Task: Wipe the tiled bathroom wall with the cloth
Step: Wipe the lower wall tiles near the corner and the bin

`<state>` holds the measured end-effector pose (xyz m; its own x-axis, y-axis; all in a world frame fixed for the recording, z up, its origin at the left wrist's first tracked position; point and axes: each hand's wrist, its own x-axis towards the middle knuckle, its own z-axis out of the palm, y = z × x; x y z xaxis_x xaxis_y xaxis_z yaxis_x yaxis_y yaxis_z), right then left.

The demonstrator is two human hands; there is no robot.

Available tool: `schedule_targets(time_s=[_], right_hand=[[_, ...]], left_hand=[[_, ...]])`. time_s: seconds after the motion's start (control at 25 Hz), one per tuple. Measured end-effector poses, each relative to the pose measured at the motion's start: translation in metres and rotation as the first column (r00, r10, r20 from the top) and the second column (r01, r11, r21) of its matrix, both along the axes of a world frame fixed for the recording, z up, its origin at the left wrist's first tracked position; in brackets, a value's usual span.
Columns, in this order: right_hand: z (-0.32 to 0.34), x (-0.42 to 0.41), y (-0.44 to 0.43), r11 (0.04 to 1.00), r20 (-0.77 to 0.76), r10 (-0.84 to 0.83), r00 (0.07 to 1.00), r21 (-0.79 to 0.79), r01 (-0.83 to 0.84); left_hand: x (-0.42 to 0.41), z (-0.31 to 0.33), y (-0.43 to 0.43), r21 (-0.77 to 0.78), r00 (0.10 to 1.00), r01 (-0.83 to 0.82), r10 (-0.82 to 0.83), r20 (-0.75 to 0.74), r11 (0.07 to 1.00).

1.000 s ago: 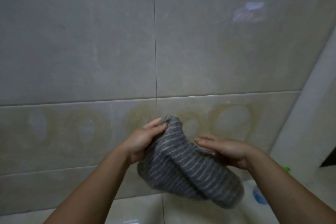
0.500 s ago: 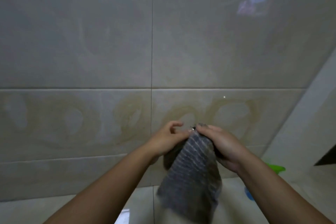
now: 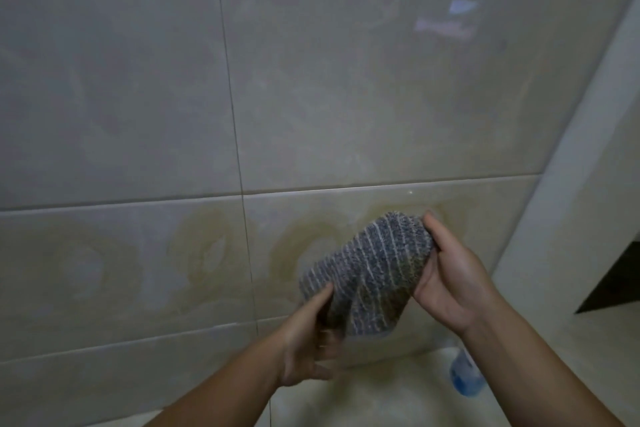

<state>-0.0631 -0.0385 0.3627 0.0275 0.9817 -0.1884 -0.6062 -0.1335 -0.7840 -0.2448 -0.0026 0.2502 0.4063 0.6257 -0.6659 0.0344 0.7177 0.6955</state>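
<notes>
Along the lower band of the tiled wall (image 3: 121, 97), yellowish ring stains (image 3: 204, 253) are showing from the left edge across to the middle, and these are probably what the wiping is meant for. Just right of the vertical grout line, the left hand (image 3: 308, 343) is pinching the lower left corner of the striped grey cloth (image 3: 367, 274), thumb on the front; its fingers are blurring, so their exact lie is unclear. The cloth is hanging in the air between both hands, in front of the stained band and seemingly not pressing on it. The right hand (image 3: 450, 281) is clamping the cloth's upper end, thumb over the top and fingers behind. Holding opposite ends like this suggests folding or bunching the cloth into a pad before wiping. Lower right, a blue object (image 3: 464, 378) is sitting near the wall's foot, too blurred to identify.
</notes>
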Motion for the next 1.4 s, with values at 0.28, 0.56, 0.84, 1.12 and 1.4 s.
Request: schedule_targets(time_s=[0.28, 0.56, 0.84, 1.12, 1.4], right_hand=[[0.015, 0.043, -0.004, 0.989, 0.144, -0.109, 0.983, 0.118, 0.092], [0.019, 0.073, -0.005, 0.984, 0.564, -0.163, 0.809, 0.151, 0.093], [0.038, 0.069, 0.024, 0.921, 0.716, -0.386, 0.581, 0.333, 0.202], [0.114, 0.050, 0.098, 0.760, 0.648, -0.646, 0.404, 0.496, 0.421], [0.103, -0.004, 0.126, 0.610, 0.087, -0.765, 0.638, 0.417, 0.673]], left_hand=[[-0.002, 0.028, 0.016, 0.422, 0.924, -0.362, 0.380, 0.045, 0.831], [-0.017, 0.066, 0.017, 0.346, 0.866, -0.463, 0.333, 0.374, 0.816], [-0.040, 0.133, 0.020, 0.702, 0.743, -0.612, 0.569, 0.353, 0.364], [-0.051, 0.243, 0.056, 0.980, 0.631, -0.169, 0.775, 0.030, 0.100], [-0.015, 0.238, 0.059, 0.684, 0.533, -0.729, 0.636, 0.558, 0.010]])
